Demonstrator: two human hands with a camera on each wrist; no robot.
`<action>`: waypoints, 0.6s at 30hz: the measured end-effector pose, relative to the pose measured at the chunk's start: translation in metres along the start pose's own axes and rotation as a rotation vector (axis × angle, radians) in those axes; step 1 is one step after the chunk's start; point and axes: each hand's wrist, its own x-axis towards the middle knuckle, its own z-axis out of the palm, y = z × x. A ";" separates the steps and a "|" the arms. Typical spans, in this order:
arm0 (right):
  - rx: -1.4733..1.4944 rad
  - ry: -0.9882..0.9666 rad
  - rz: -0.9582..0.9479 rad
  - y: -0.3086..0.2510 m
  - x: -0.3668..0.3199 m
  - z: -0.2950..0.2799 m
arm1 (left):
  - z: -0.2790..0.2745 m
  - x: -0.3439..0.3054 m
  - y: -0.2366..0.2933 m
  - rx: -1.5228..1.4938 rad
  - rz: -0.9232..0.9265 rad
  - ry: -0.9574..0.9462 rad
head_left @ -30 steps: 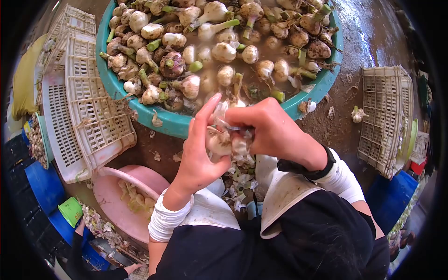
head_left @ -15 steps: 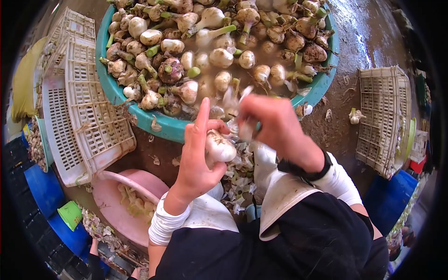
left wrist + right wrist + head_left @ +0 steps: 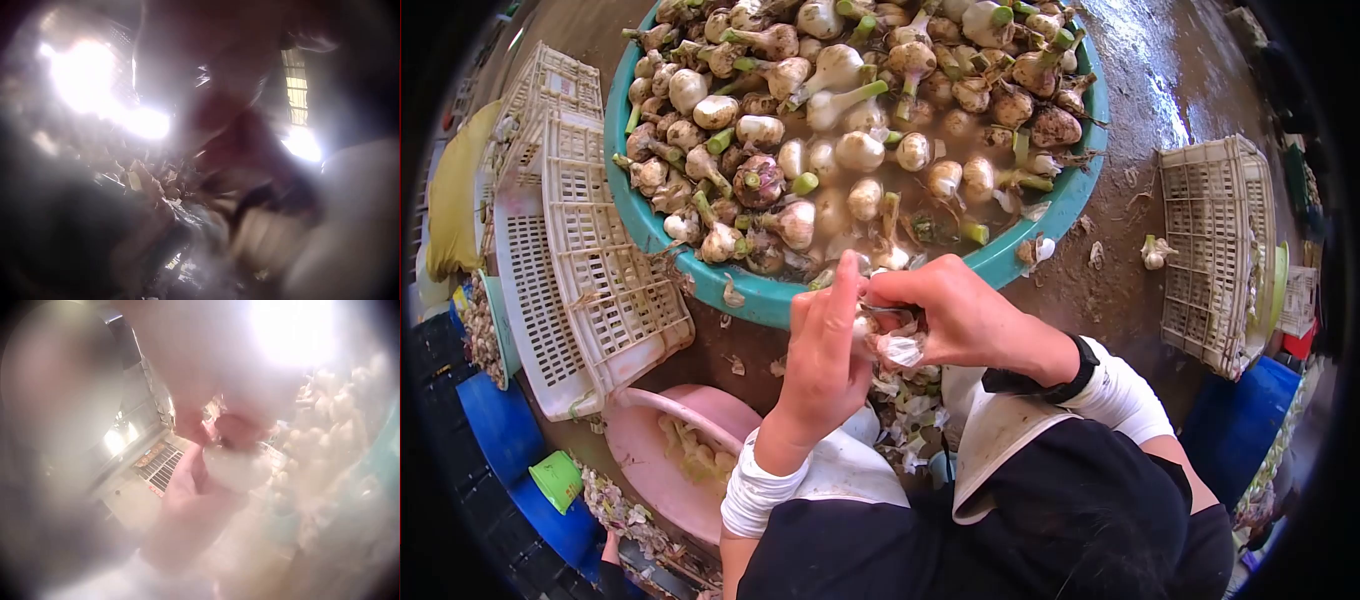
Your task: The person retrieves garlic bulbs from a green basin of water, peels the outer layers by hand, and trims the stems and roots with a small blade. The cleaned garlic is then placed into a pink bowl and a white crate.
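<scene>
In the head view my left hand (image 3: 825, 350) holds a garlic bulb (image 3: 863, 326) in front of the tub, index finger pointing up along it. My right hand (image 3: 960, 310) meets it from the right, thumb and fingers pinching loose white papery skin (image 3: 900, 348) at the bulb's side. Most of the bulb is hidden behind the fingers. The right wrist view shows the pale bulb (image 3: 234, 467) hazily, between the fingers of both hands. The left wrist view is dark and blurred, with glare.
A teal tub (image 3: 750, 300) of muddy water and many garlic bulbs stands ahead. Peeled skins (image 3: 910, 410) lie below the hands. A pink basin (image 3: 640, 450) sits at left, with white crates (image 3: 615, 250) beyond it. Another crate (image 3: 1215, 255) is at right.
Half a second ago my right hand was blurred, drawn off to the right of the bulb; now it is back against it. The left hand has turned, covering more of the bulb.
</scene>
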 end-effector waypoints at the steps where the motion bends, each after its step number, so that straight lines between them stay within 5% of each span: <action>1: 0.001 0.001 0.001 0.000 0.001 -0.002 | -0.001 -0.001 -0.001 -0.001 -0.001 -0.002; 9: 0.072 0.037 0.011 -0.001 -0.007 0.002 | -0.003 -0.008 0.001 -0.069 -0.010 -0.014; 12: -0.351 0.018 0.200 0.025 -0.015 0.001 | -0.003 -0.010 0.000 -0.194 -0.080 0.055; 15: -0.201 -0.111 0.173 0.022 -0.026 -0.008 | -0.003 -0.006 -0.003 -0.060 -0.021 0.018; 18: -0.056 0.028 0.147 0.005 -0.019 -0.011 | -0.002 -0.003 0.000 -0.003 0.001 -0.016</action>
